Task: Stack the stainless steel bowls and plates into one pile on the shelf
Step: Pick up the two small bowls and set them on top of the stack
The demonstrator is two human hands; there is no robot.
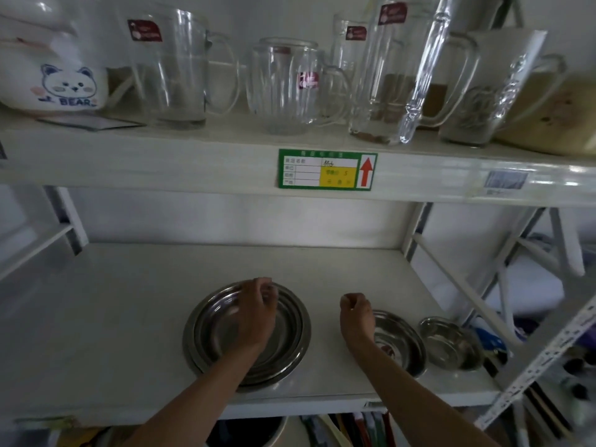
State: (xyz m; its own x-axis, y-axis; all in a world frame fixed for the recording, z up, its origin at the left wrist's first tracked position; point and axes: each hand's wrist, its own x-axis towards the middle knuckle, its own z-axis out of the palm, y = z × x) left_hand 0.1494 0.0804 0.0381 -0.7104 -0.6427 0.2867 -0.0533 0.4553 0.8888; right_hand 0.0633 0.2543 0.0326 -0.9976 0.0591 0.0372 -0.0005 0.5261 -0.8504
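On the lower shelf (pixel 113 333), the left hand (pixel 258 312) hovers curled and empty over the plate pile (pixel 206 337). The right hand (pixel 356 312), also curled and empty, is nearer the 2 loose bowls (both to its right): medium bowl (pixel 400 345), small bowl (pixel 451 343).

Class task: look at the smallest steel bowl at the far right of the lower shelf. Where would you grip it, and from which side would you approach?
Probably by the rim. The small bowl sits upright and open, with its thin flared lip exposed. Come from above and the front with the right hand, pinching the near edge, thumb inside. The medium bowl crowds its left side and the shelf upright its right.
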